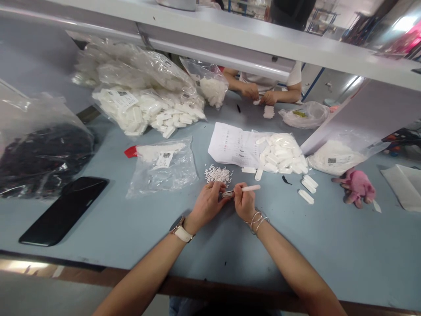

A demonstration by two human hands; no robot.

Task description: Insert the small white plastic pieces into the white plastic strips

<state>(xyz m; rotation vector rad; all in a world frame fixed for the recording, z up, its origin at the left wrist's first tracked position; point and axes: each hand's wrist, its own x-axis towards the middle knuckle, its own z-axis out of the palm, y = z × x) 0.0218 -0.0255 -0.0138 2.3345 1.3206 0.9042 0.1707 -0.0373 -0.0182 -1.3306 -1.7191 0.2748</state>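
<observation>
Near the middle of the blue-grey table, my left hand (pixel 209 202) pinches a small housing (pixel 226 194) with a metallic-looking inside. My right hand (pixel 244 202) is closed round a pale pink pen-like tool (pixel 251 188), its lower end at the right side of the housing. Just beyond my left fingers lies a pile of tiny white parts (pixel 218 174). Behind my right hand, white plastic pieces (pixel 283 153) spill from a clear bag beside a printed sheet (pixel 230 145). Several loose white pieces (pixel 306 196) rest to the right.
A clear bag (pixel 164 169) and a black tray (pixel 64 210) are on the left, with a bag of dark parts (pixel 42 153). Full bags (pixel 141 105) stand behind. A pink glove (pixel 358 188) lies right. Across the table, another person's hands (pixel 259 94) work under the shelf (pixel 210 33).
</observation>
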